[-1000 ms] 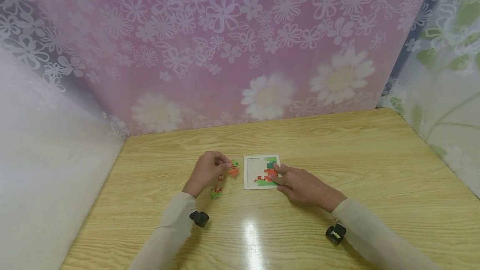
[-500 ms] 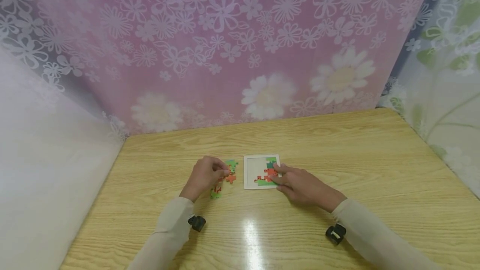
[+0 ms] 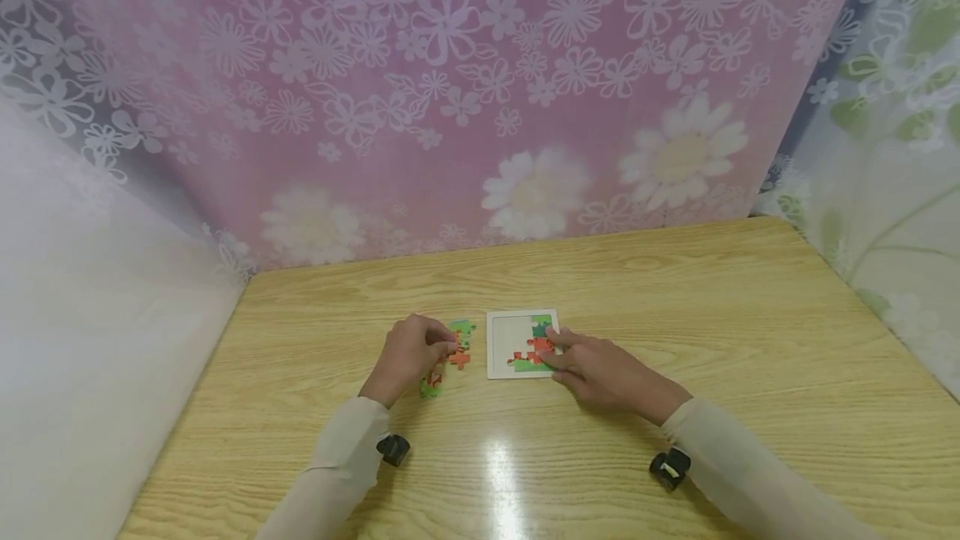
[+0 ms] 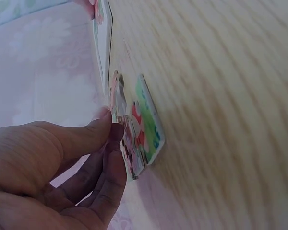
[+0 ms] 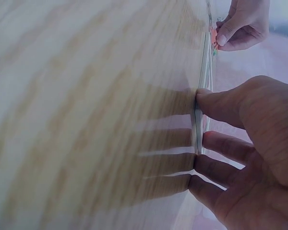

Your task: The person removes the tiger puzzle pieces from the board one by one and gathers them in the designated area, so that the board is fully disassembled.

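Note:
My left hand (image 3: pixel 411 357) is over several loose jigsaw pieces, its thumb and fingertips pinching the edge of an orange-red jigsaw piece (image 4: pixel 115 91) in the left wrist view. Beside it, a green and red piece (image 4: pixel 146 115) stands close to the fingertips. A green piece (image 3: pixel 461 327) and an orange piece (image 3: pixel 460 359) lie just right of the hand. My right hand (image 3: pixel 603 369) rests on the right side of a white-framed puzzle board (image 3: pixel 491 348), fingers extended over its fitted pieces (image 3: pixel 534 357). Its thumb (image 5: pixel 209 98) touches the board's edge.
A red and green piece (image 3: pixel 432 384) lies below the left fingers. The wood-grain table (image 3: pixel 637 282) meets a pink floral cloth (image 3: pixel 420 132) at the back. Pale cloth (image 3: pixel 97 290) also hangs at the left side.
The left hand has drawn slightly left and down from the board, and the loose pieces by its fingers have shifted closer together. The right hand and board have stayed put.

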The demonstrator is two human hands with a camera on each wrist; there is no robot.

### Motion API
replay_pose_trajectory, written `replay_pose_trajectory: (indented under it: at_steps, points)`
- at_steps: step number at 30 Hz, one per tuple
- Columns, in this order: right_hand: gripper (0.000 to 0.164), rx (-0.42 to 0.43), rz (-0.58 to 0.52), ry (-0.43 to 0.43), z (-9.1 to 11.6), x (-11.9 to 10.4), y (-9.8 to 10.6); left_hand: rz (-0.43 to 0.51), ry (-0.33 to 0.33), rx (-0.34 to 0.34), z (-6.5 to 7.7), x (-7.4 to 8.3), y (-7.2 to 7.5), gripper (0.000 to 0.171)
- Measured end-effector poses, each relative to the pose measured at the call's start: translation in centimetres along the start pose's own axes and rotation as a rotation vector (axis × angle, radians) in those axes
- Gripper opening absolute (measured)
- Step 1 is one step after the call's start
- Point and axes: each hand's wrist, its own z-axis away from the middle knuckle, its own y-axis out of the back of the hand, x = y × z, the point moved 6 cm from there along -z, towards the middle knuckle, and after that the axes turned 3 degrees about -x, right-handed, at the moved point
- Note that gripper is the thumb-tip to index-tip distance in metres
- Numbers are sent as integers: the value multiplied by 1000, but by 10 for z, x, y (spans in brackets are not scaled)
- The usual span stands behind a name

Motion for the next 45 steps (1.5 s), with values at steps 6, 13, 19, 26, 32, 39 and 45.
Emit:
replay_pose_trajectory:
  at_steps: [6, 13, 19, 26, 32, 39, 45]
  points:
    - [33, 5, -4, 2, -1, -2, 0, -6, -3, 1, -1, -1, -1, 4]
    - [33, 1, -11, -8, 0, -1, 1, -1, 1, 12, -1, -2, 0, 4]
    - [32, 0, -12, -12, 0, -1, 2, 11, -12, 20, -1, 0, 1, 5]
    - [33, -12, -17, -14, 0, -2, 2, 45, -38, -3, -1, 12, -1, 8]
    - [33, -14, -36, -14, 0, -2, 2, -9, -102, -55, -2, 33, -15, 11]
    - [32, -9, -44, -13, 0, 0, 2, -25, -180, -116, -8, 50, -37, 11]
    - [32, -19, -45, -19, 0, -1, 2, -13, -202, -177, -11, 58, -51, 14]
